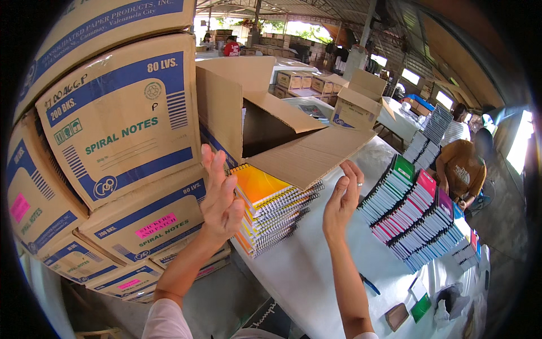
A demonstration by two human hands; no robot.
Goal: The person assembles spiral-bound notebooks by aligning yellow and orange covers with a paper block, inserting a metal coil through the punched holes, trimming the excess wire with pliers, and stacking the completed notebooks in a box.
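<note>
A stack of spiral notebooks (262, 189) with a yellow-orange cover on top stands on the table in front of an open cardboard box (219, 104). One flap of the box (313, 155) reaches out over the rear of the stack. My left hand (222, 198) is raised at the stack's left side, fingers extended and apart; whether it touches the notebooks I cannot tell. On the other side, my right hand (343, 199), with a ring on one finger, is open beside the flap's right end, apart from the stack. Neither hand holds anything.
Taped cartons (121, 121) are piled high along my left. Tall stacks of notebooks (409, 212) with green, pink and purple covers line the right of the white table (302, 282). A blue pen-like object (370, 283) lies nearer. A person in a brown shirt (462, 164) sits beyond.
</note>
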